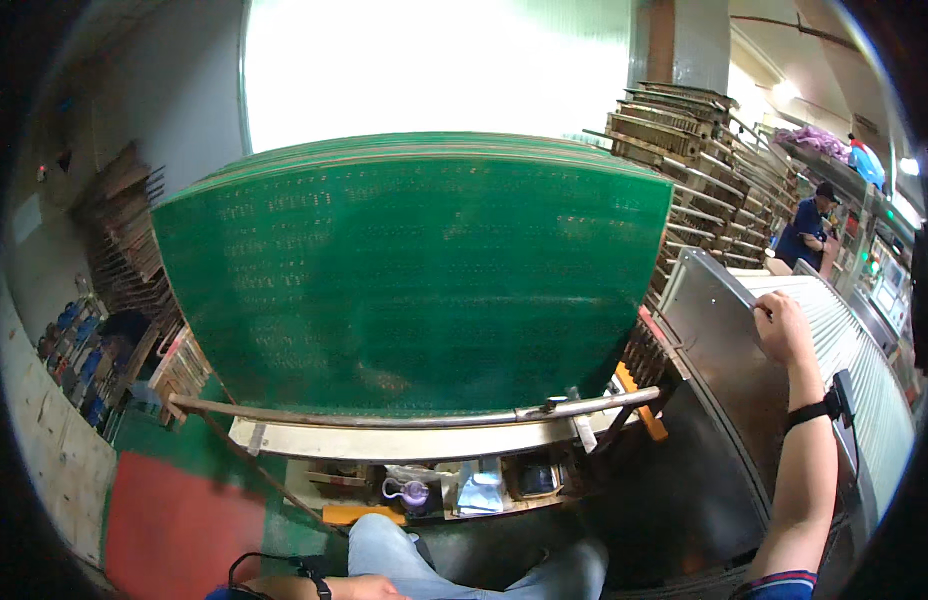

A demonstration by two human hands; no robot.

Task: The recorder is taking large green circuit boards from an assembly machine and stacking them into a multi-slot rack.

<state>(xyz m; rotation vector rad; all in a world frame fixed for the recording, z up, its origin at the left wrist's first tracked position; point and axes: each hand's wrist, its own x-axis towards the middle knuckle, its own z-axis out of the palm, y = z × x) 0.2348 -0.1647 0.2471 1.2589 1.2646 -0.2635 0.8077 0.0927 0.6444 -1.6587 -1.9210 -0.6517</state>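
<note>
A thick stack of large green circuit panels lies on a cart right in front of me, with a metal push bar along its near edge. My right hand reaches out to the right, its fingers curled over the rim of a steel roller conveyor. A black strap with a small device sits on that wrist. My left hand shows only as a sliver at the bottom edge, lying on my knee in blue jeans. Its fingers are cut off by the picture.
A lower cart shelf holds a small purple object, a blue cloth and a dark box. Wooden racks stand stacked at the back right. A person in blue works at the conveyor's far end. The floor is painted red and green.
</note>
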